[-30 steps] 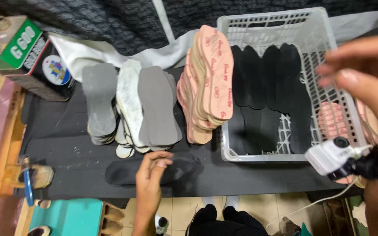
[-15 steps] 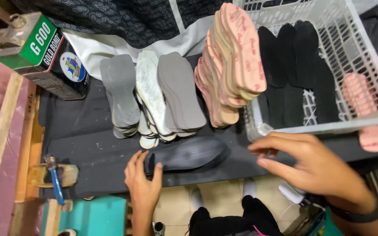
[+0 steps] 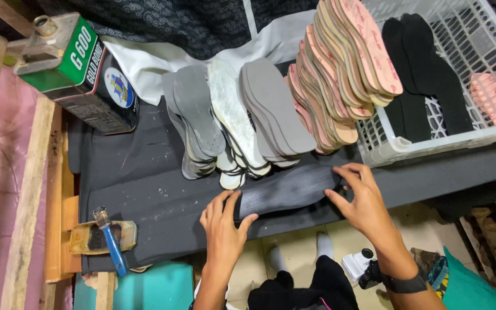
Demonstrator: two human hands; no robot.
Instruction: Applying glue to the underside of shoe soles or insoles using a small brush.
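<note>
A dark grey shoe insole (image 3: 288, 189) lies flat near the front edge of the black work surface (image 3: 144, 189). My left hand (image 3: 225, 221) presses its left end, fingers spread over it. At the insole's right end rests my right hand (image 3: 363, 198), fingertips on the rim. Just behind the insole stand leaning stacks of grey insoles (image 3: 193, 123), white-grey insoles (image 3: 233, 123) and pink insoles (image 3: 340, 74).
A white plastic basket (image 3: 431, 132) at the right holds black insoles (image 3: 426, 69); more pink insoles (image 3: 492, 100) lie beside it. A green metal can (image 3: 76, 69) stands at the back left. A blue-handled brush in a small tin (image 3: 107, 238) sits front left.
My right hand came down from the basket side and now rests on the dark insole's right end. My left hand stays on the left end. The view shifted.
</note>
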